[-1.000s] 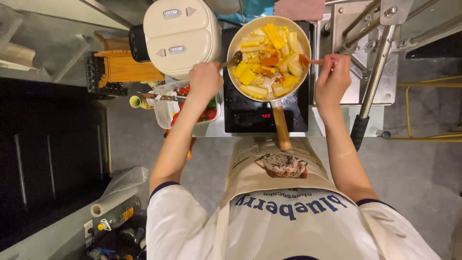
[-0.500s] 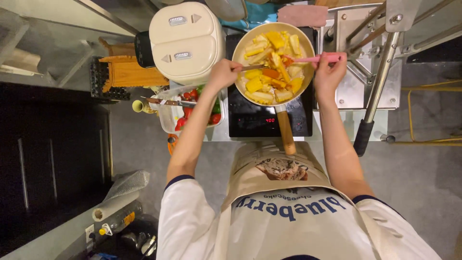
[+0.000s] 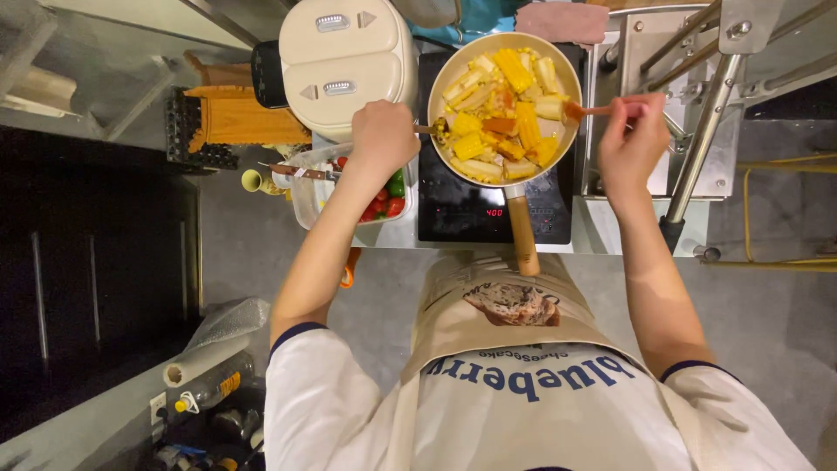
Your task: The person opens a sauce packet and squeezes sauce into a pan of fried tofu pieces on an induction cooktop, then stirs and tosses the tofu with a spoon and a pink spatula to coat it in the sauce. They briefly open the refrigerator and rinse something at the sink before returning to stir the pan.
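A pale frying pan [image 3: 445, 65] with a wooden handle sits on a black induction hob [image 3: 453, 214]. It holds several corn pieces [image 3: 514, 70] and orange chunks. My left hand [image 3: 382, 138] is at the pan's left rim, closed on a small dark utensil [image 3: 432, 130] whose tip reaches into the food. My right hand [image 3: 629, 144] is at the pan's right rim and grips an orange-pink spatula [image 3: 584, 110], its blade resting on the food.
A cream appliance with a lid [image 3: 344, 61] stands left of the pan. A clear container of red and green vegetables [image 3: 392, 196] lies under my left forearm. A metal stand [image 3: 697, 113] rises on the right. Knife [image 3: 292, 171] and small cup [image 3: 252, 180] at left.
The view has shifted slightly. My right hand drew the spatula back from across the pan toward the right rim; my left hand stays at the left rim.
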